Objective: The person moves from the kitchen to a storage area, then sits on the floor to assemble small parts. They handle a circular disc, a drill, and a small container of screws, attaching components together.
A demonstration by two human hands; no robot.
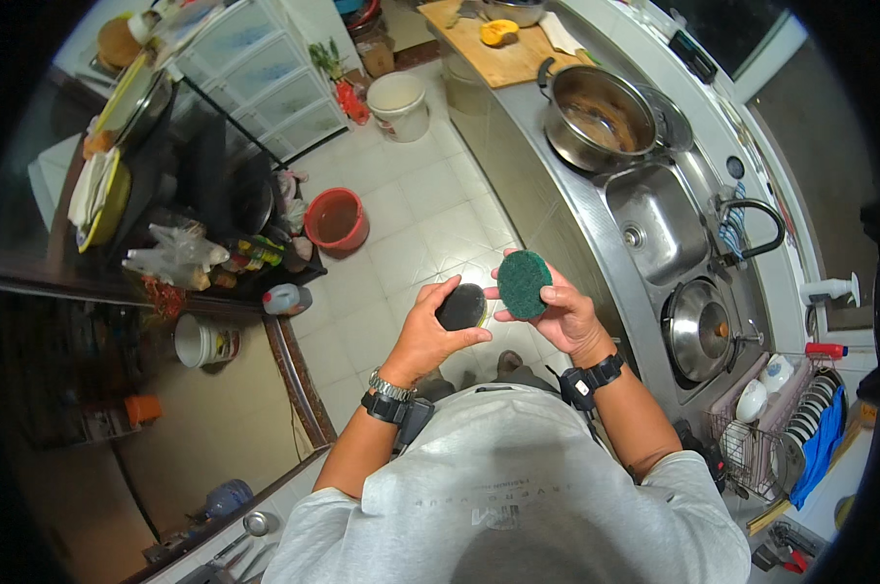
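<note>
My left hand (pixel 428 331) holds a small dark, flat oval object (pixel 461 307) between thumb and fingers at chest height. My right hand (pixel 560 313) holds up a round green scouring pad (pixel 524 283) right beside it; the two things nearly touch. Both wrists carry black bands, and the left also wears a metal watch. I stand over a white tiled floor, next to a steel counter on my right.
On the right counter are a steel sink (pixel 659 226) with a tap (pixel 751 229), a large pot (pixel 599 119), a lidded pan (pixel 700 326) and a dish rack (pixel 776 428). A red bucket (pixel 336 219) and white bucket (pixel 399 105) stand on the floor. A dark cluttered shelf (pixel 167 243) is left.
</note>
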